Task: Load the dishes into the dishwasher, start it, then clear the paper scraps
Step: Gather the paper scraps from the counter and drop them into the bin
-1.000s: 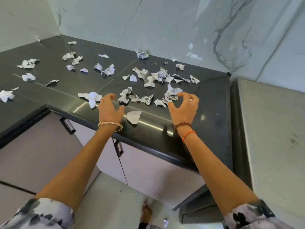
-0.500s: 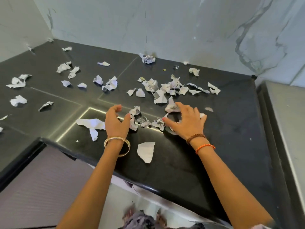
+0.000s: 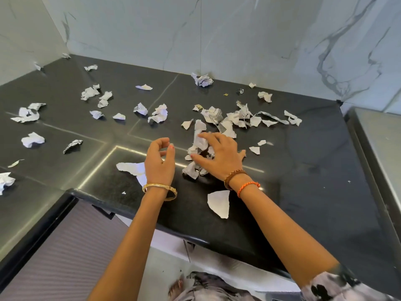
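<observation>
Paper scraps (image 3: 211,115) scattered on countertop (image 3: 303,161)

Countertop (image 3: 303,170) is dark polished stone, glossy, throws back streaks of light, faint seam lines. Wall (image 3: 238,35) is pale marble-look slab with grey veins, smooth, soft sheen. Paper scraps (image 3: 213,115) are thin white paper, matt, torn and crumpled, some printed. Bangle (image 3: 159,187) on my left wrist is shiny gold metal; thread band (image 3: 248,186) on my right is orange cord.
</observation>
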`<action>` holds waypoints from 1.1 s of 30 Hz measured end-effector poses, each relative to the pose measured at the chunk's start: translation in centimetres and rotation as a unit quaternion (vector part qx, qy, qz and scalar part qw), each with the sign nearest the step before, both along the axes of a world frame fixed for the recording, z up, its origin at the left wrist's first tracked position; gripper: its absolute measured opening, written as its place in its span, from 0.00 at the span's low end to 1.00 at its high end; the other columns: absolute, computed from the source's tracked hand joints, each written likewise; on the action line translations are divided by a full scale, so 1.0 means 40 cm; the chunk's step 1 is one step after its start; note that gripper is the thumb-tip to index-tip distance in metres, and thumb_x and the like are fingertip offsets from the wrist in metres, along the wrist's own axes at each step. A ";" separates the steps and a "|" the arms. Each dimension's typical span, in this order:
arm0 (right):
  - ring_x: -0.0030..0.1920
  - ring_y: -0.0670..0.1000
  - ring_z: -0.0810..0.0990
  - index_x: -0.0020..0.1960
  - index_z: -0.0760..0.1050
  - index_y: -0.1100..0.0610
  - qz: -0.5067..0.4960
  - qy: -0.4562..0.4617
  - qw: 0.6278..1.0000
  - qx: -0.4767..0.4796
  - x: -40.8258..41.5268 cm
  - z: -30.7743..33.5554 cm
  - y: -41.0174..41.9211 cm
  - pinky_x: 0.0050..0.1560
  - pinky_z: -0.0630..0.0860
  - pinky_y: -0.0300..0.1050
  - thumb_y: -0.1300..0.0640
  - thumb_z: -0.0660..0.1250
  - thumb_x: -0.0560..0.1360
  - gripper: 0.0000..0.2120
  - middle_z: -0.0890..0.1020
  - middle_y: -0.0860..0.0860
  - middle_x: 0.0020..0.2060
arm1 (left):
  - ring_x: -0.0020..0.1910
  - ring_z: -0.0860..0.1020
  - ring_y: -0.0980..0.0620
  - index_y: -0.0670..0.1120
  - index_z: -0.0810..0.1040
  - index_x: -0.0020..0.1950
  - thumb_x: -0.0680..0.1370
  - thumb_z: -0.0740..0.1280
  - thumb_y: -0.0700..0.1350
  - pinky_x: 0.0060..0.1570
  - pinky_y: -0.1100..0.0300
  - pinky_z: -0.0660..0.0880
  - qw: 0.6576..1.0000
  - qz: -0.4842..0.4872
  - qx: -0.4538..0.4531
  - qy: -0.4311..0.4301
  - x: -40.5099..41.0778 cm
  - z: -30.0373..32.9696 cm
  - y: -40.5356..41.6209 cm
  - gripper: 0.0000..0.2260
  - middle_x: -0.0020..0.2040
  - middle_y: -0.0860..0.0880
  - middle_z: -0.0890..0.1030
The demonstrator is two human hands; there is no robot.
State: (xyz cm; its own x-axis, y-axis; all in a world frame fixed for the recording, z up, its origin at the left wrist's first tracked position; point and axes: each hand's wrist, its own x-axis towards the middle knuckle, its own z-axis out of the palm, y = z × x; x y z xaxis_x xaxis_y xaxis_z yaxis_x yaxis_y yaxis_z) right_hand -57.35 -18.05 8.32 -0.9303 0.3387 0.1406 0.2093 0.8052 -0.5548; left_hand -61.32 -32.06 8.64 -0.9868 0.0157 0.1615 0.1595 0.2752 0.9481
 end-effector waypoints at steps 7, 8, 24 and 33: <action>0.59 0.58 0.72 0.56 0.77 0.52 0.100 0.020 0.989 0.107 0.002 -0.025 -0.066 0.59 0.67 0.56 0.46 0.64 0.73 0.15 0.76 0.52 0.58 | 0.46 0.74 0.54 0.42 0.76 0.55 0.78 0.61 0.38 0.45 0.63 0.70 1.000 -0.008 0.007 0.021 -0.002 0.000 -0.007 0.08 0.51 0.49 0.76; 0.55 0.60 0.75 0.52 0.79 0.53 0.091 0.048 0.989 0.103 0.009 -0.024 -0.061 0.54 0.70 0.54 0.48 0.65 0.72 0.13 0.78 0.53 0.55 | 0.45 0.74 0.54 0.42 0.76 0.55 0.78 0.61 0.38 0.44 0.64 0.70 1.000 -0.011 0.008 0.021 0.004 -0.001 -0.007 0.08 0.51 0.49 0.76; 0.68 0.55 0.59 0.70 0.62 0.49 0.154 -0.126 0.973 0.117 0.226 -0.009 0.009 0.71 0.55 0.58 0.22 0.53 0.55 0.50 0.62 0.53 0.68 | 0.39 0.73 0.62 0.44 0.77 0.51 0.78 0.61 0.38 0.41 0.73 0.72 0.998 -0.060 0.029 0.011 0.072 -0.010 0.022 0.06 0.47 0.50 0.77; 0.28 0.50 0.74 0.36 0.77 0.54 0.058 0.148 0.952 0.263 0.193 -0.053 -0.014 0.22 0.61 0.35 0.41 0.58 0.70 0.18 0.76 0.50 0.30 | 0.45 0.75 0.53 0.56 0.75 0.44 0.78 0.61 0.39 0.52 0.47 0.76 0.994 -0.072 0.074 -0.024 0.096 -0.021 0.011 0.11 0.45 0.52 0.78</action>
State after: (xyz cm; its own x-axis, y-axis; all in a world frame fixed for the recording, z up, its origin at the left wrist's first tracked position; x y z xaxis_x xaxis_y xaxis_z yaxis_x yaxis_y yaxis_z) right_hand -49.63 -18.61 6.19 -0.8500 0.0466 0.5247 -0.0007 0.9960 -0.0897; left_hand -57.47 -31.64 7.80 -0.9827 0.1369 0.1251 0.1407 0.1105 0.9839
